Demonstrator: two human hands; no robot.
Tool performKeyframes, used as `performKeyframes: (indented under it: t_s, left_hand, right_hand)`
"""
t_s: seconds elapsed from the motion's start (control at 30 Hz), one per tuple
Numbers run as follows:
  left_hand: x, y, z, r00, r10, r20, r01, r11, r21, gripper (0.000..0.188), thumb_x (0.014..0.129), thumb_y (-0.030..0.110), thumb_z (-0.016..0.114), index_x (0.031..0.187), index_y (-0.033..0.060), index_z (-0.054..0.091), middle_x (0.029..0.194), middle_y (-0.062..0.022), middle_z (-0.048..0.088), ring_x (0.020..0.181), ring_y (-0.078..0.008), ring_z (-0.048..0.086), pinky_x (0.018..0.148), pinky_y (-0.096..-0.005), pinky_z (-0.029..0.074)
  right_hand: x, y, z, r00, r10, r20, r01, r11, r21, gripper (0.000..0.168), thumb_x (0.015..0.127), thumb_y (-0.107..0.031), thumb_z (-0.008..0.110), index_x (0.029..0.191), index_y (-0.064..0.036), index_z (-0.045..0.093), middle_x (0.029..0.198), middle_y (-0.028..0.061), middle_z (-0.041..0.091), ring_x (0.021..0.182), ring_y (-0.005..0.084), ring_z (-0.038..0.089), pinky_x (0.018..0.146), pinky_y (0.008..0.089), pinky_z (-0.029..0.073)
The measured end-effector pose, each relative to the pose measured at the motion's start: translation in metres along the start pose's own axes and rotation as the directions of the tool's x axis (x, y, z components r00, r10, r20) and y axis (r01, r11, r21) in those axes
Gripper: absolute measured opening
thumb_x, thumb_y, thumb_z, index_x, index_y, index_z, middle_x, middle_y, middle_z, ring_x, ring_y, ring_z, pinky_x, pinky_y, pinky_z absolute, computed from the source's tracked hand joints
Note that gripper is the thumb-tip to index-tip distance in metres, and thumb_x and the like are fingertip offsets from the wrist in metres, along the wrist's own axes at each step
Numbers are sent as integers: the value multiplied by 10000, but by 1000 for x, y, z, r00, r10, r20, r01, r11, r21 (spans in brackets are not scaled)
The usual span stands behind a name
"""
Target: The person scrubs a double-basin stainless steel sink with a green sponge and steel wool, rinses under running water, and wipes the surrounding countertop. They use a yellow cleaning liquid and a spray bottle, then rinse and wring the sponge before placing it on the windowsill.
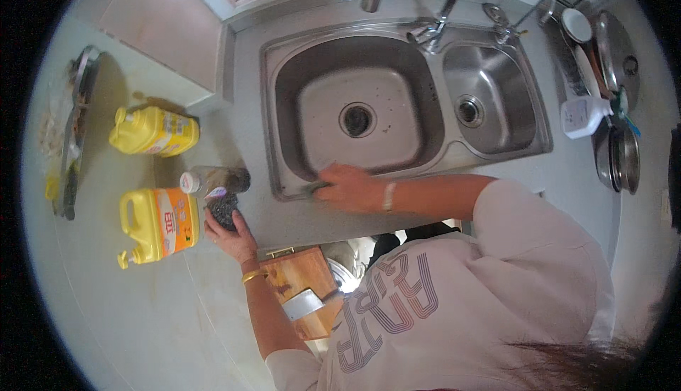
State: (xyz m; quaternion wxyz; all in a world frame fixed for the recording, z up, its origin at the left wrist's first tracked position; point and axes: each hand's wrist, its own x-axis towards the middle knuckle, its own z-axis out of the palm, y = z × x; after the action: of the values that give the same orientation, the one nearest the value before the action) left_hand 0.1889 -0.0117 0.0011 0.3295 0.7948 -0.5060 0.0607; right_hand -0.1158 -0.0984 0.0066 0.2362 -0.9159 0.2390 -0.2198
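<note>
My right hand is at the near left rim of the large steel sink basin. Its fingers press a dark greenish pad or cloth onto the rim; most of that item is hidden under them. At the left, my left hand has its fingers around a dark, coarse mesh-like scouring pad on the counter. Touching or very near that pad lies a clear plastic bottle with a white cap. Two yellow pump jugs, an upper one and a lower one with an orange label, are beyond my left hand.
A smaller basin adjoins on the right, with a chrome faucet behind. Pan lids, a white bottle and metal bowls line the right wall. A cleaver rests on a wooden cutting board below the counter edge.
</note>
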Motion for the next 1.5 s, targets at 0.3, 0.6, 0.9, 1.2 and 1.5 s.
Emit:
performKeyframes:
  t_s: [0.3,0.6,0.9,1.2,1.5]
  left_hand:
    - [-3,5,-1,998,57,3,-57,997,46,649,863,336,620,1383,55,351,1247,-254,398,1156,-412,416,987,-471,342]
    - [0,-4,-1,995,99,8,-99,991,95,656,857,349,624,1387,79,347,1243,-248,393,1180,-409,391,991,-482,336]
    - [-8,7,-2,997,-76,12,77,991,-106,684,838,309,664,1391,79,334,1297,-220,341,1210,-375,384,1016,-452,337]
    - [-15,27,13,996,-66,-60,64,997,-40,632,882,276,618,1403,74,324,1305,-229,348,1207,-384,387,1009,-450,351]
    - [-15,35,7,991,-127,-41,129,991,37,645,878,303,615,1408,89,318,1323,-241,353,1225,-406,371,1017,-467,336]
  right_hand:
    - [-188,20,-142,956,19,294,20,992,-128,335,689,-144,688,1009,-239,655,1165,65,520,1061,291,482,816,446,413]
    - [-45,7,-24,992,-107,68,108,994,-12,291,783,-196,608,1072,-195,638,1116,99,541,1022,282,524,840,440,444]
    - [-33,101,-56,837,495,233,-488,868,-93,391,812,-204,582,1198,-148,557,1136,148,545,975,346,590,802,450,487]
    - [-14,205,44,681,634,366,-412,745,-525,477,826,-161,541,1300,-175,488,1310,175,465,996,323,619,825,441,507]
    - [21,206,10,740,657,141,-621,749,-233,255,788,-137,549,1006,-97,673,933,171,660,918,331,632,789,427,502]
